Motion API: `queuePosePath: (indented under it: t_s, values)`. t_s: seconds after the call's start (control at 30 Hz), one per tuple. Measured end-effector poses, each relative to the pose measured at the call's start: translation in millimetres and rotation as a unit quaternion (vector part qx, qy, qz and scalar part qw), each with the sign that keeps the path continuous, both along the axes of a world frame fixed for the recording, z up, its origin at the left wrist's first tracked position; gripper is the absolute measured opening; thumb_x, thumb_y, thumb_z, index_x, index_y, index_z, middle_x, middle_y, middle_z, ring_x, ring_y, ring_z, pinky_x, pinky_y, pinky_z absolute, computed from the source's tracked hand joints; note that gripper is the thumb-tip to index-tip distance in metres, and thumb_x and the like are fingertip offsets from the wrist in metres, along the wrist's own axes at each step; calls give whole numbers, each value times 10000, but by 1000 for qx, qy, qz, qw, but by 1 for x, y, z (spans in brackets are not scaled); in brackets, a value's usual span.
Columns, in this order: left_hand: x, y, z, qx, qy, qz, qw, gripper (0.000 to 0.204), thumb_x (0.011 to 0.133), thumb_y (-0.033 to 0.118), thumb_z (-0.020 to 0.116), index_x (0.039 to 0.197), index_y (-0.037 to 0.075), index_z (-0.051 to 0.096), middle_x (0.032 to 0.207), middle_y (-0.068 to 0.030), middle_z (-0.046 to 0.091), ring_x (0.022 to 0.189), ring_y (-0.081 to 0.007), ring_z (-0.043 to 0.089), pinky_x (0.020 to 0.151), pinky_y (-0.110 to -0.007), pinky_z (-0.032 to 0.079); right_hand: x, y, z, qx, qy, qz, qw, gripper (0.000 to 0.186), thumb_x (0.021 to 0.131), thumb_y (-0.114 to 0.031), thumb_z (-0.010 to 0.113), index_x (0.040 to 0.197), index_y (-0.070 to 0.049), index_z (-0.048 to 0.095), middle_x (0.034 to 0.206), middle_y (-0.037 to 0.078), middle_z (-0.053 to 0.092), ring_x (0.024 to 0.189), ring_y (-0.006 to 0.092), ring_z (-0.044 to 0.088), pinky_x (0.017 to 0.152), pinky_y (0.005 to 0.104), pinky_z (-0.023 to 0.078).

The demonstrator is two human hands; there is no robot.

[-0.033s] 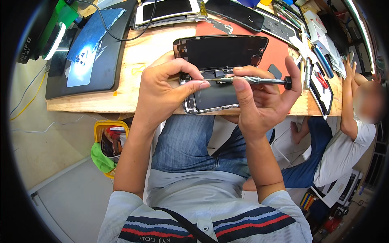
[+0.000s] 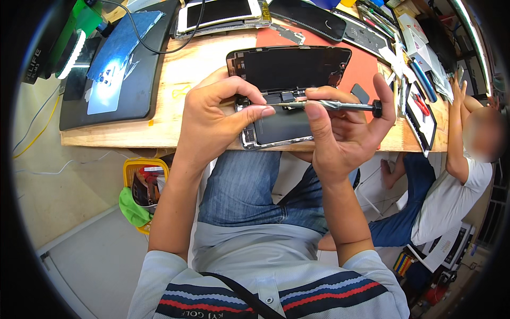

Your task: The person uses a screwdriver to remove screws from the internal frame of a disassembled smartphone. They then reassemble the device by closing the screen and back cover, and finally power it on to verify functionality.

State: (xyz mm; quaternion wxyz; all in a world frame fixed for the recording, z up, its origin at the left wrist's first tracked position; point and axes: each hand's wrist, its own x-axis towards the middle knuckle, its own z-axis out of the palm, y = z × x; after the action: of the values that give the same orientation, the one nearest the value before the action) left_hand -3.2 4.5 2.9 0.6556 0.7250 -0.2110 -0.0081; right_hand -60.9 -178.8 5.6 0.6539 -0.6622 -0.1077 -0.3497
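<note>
A slim screwdriver (image 2: 348, 106) with a grey-green shaft and black end cap lies level in my right hand (image 2: 345, 125), between the thumb and fingers. The thumb and index finger of my left hand (image 2: 226, 109) close around its thin tip; whether a tiny part is pinched there too, I cannot tell. Under both hands lies an opened phone (image 2: 284, 127), its inside facing up and partly covered by my fingers. Its dark screen panel (image 2: 287, 68) is folded back on the far side, tilted up.
An orange mat (image 2: 366, 77) lies under the phone's right side. A dark laptop (image 2: 138, 103) is at left, and stacked devices (image 2: 220, 16) stand behind. Tools, including red tweezers (image 2: 421, 105), crowd the right. A yellow basket (image 2: 127, 173) sits below the table's left; another person (image 2: 451, 196) sits at right.
</note>
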Motion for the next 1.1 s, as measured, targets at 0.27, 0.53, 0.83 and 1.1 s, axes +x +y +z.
queuePosePath:
  t_s: [0.27, 0.53, 0.83, 1.1]
  values:
    - [1, -3, 2, -17, 7, -4, 1000, 186, 744, 39, 893, 856, 28, 745, 903, -45, 658, 858, -133, 628, 745, -262, 497, 4, -5, -2, -21, -18, 23, 999, 886, 893, 102, 718, 1556, -3, 140, 1086, 231, 700, 992, 236, 719, 866, 320, 594]
    - [0, -5, 6, -25, 18, -6, 1000, 305, 756, 35, 896, 1008, 5, 726, 1000, -47, 672, 941, -120, 653, 810, -257, 539, 5, -10, 2, -29, -16, 25, 999, 927, 901, 94, 709, 1582, -11, 89, 1091, 227, 697, 998, 231, 713, 864, 321, 593]
    - [0, -3, 4, -6, 15, 1, 1000, 286, 782, -19, 860, 1033, -3, 726, 1008, -32, 656, 902, -89, 633, 790, -220, 513, -1, -70, 28, -92, -41, -80, 992, 958, 892, 82, 688, 1593, -10, 42, 1038, 207, 717, 959, 228, 719, 833, 298, 587]
    - [-1, -3, 7, -15, 28, 3, 999, 252, 821, -43, 836, 1037, -31, 708, 1015, -39, 643, 915, -99, 651, 810, -226, 552, -6, -105, 24, -117, -51, -45, 991, 840, 955, 60, 577, 1616, -75, 76, 993, 186, 687, 890, 203, 681, 863, 365, 583]
